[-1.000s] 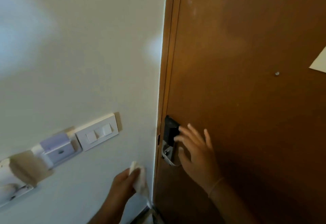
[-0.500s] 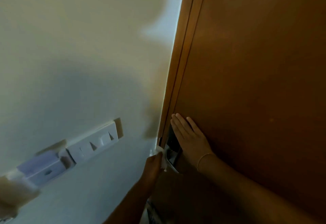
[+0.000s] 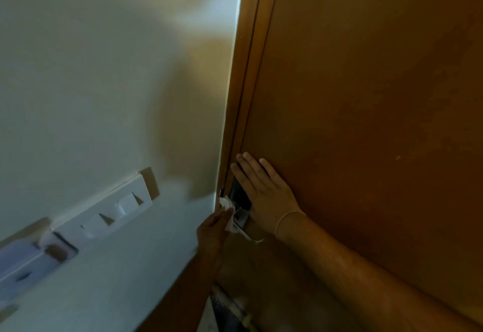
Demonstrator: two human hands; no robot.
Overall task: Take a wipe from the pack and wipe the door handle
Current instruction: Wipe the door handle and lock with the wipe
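A brown wooden door [image 3: 366,96] fills the right side. At its left edge sits a dark lock plate with a silver door handle [image 3: 241,218], mostly covered by my hands. My left hand [image 3: 213,229] pinches a crumpled white wipe [image 3: 228,207] and presses it against the handle from the left. My right hand [image 3: 264,190] lies flat with fingers stretched out on the door and lock plate, just right of the handle. The wipe pack is not in view.
The brown door frame [image 3: 243,83] runs along the door's left edge. A cream wall [image 3: 104,70] takes up the left side, carrying a white switch panel [image 3: 115,214] and a white wall fitting [image 3: 23,266] at lower left.
My left hand has brought the wipe from low beside the wall up onto the handle. My right hand has moved from hovering to lying flat on the door. The view has come closer.
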